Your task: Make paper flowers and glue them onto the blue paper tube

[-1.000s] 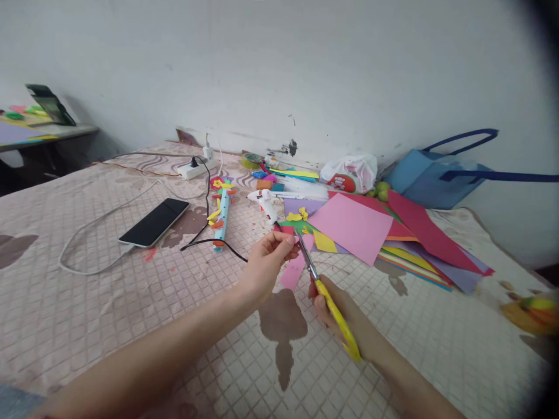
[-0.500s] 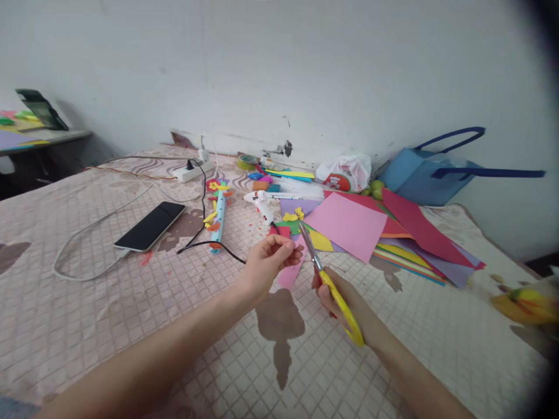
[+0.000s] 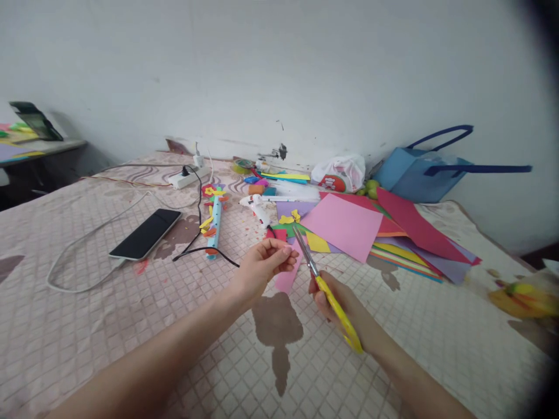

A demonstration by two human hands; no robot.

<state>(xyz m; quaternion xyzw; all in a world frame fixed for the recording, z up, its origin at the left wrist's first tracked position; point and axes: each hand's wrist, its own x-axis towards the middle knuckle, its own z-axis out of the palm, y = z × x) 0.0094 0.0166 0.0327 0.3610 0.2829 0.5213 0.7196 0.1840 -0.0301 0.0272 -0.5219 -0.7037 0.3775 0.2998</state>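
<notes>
My left hand [image 3: 267, 265] is closed, its thumb and fingertips pinched together on a small piece of pink paper [image 3: 288, 249], mostly hidden by the fingers. Below those fingertips a pink paper strip [image 3: 286, 282] shows over the tablecloth. In my right hand [image 3: 334, 294] are scissors [image 3: 331, 297] with a yellow handle, gripped with the metal blades pointing up and away. The blades look nearly together, just right of my left fingertips and apart from them. Beyond the tips lie small yellow paper cutouts [image 3: 290, 217].
A white glue gun [image 3: 257, 210] lies behind my left hand. To the left are a decorated light-blue stick [image 3: 215, 227], a phone [image 3: 146, 234] on a cable and a power strip [image 3: 188, 177]. Coloured sheets [image 3: 345, 224] spread at right, before a blue bag [image 3: 419, 171].
The view has shifted slightly. Both hands keep nearly the same pose, and the scissors' red handle part shows less below my right hand than before.
</notes>
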